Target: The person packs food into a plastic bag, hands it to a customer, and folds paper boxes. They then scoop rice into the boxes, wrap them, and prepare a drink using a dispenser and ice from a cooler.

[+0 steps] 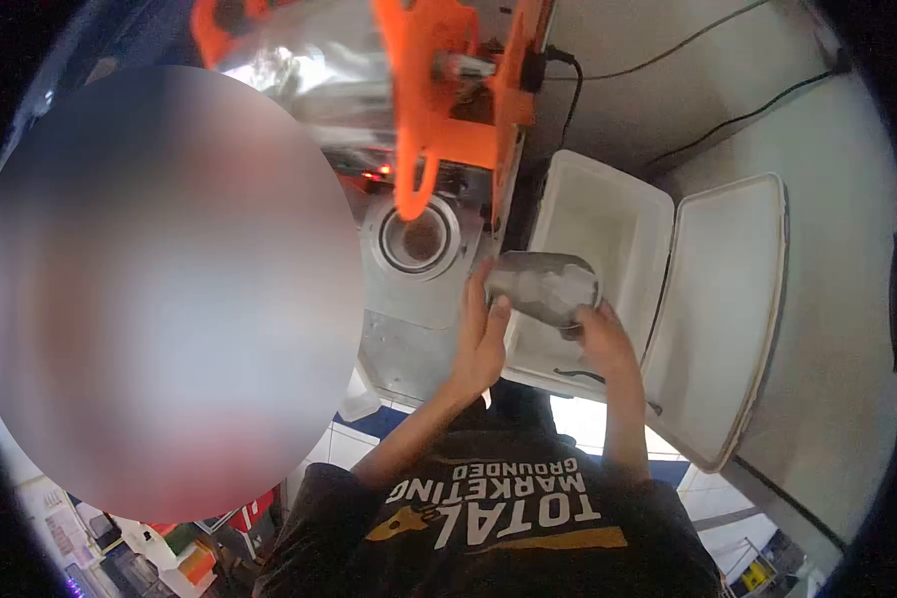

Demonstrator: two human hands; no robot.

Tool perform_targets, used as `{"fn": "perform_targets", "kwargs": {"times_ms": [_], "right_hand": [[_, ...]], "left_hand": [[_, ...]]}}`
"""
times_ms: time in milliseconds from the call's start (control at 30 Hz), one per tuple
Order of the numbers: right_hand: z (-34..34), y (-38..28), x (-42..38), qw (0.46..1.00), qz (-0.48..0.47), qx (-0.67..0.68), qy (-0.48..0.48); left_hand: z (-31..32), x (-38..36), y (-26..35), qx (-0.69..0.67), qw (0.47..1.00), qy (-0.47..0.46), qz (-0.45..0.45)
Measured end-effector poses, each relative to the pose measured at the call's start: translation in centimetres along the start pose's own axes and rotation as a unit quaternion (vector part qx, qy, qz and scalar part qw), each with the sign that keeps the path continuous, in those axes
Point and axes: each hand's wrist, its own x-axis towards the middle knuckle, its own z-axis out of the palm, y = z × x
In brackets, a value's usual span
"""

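Observation:
A greyish metal container (pixel 540 287) lies tilted on its side in the air, over the near left part of an open white cooler box (pixel 551 189). My left hand (pixel 483 334) has its fingers and thumb at the container's left end. At the right end, my right hand (pixel 603 334) grips the lower edge. Left of my hands, a round metal well (pixel 382 239) with brown contents sits in a steel surface (pixel 409 349).
An orange-framed machine (pixel 458 140) with a shiny metal drum (pixel 319 85) overhangs the round well. The cooler's lid (pixel 718 319) stands open on the right. Black cables (pixel 573 105) run along the wall. A large blurred circle hides the left side.

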Motion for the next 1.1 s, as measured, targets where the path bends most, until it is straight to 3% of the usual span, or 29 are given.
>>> {"fn": "perform_targets", "kwargs": {"times_ms": [67,200,267,367,567,667,867,900,1033,1100], "right_hand": [[4.8,-1.1,-1.5,0.998,-0.007,0.055,0.002],[10.8,-2.1,-0.5,0.995,-0.101,0.002,0.009],[12.9,-1.9,0.9,0.992,-0.123,-0.019,0.013],[15.3,-2.1,2.5,0.958,-0.215,-0.171,0.077],[17.2,-7.2,-2.2,0.925,-0.259,-0.236,0.146],[16.2,-6.6,-2.1,0.898,-0.327,-0.235,0.176],[11.8,-6.7,-3.2,0.965,-0.169,-0.167,0.112],[10.5,-5.4,-2.6,0.959,-0.220,-0.129,0.120],[2.6,-3.4,-0.8,0.974,-0.153,-0.071,0.153],[-2.3,-3.3,0.3,0.968,-0.105,-0.064,0.220]], "left_hand": [[-2.4,0.5,0.7,-0.008,1.000,0.007,-0.010],[-6.4,3.8,-0.2,-0.013,0.999,0.033,0.018],[-8.0,5.1,-1.2,-0.038,0.999,0.032,-0.012],[-8.9,6.1,-1.2,-0.106,0.993,0.035,-0.035],[-9.8,7.3,-2.4,-0.139,0.987,0.075,0.006],[-10.4,7.5,-3.1,-0.112,0.990,0.080,0.027],[-11.2,7.8,-4.8,-0.157,0.982,0.060,0.089],[-11.5,7.9,-4.7,-0.152,0.981,0.059,0.107],[-13.4,5.2,-3.2,0.012,0.983,0.135,0.125],[-14.1,3.4,-4.2,-0.029,0.975,0.210,0.071]]}}
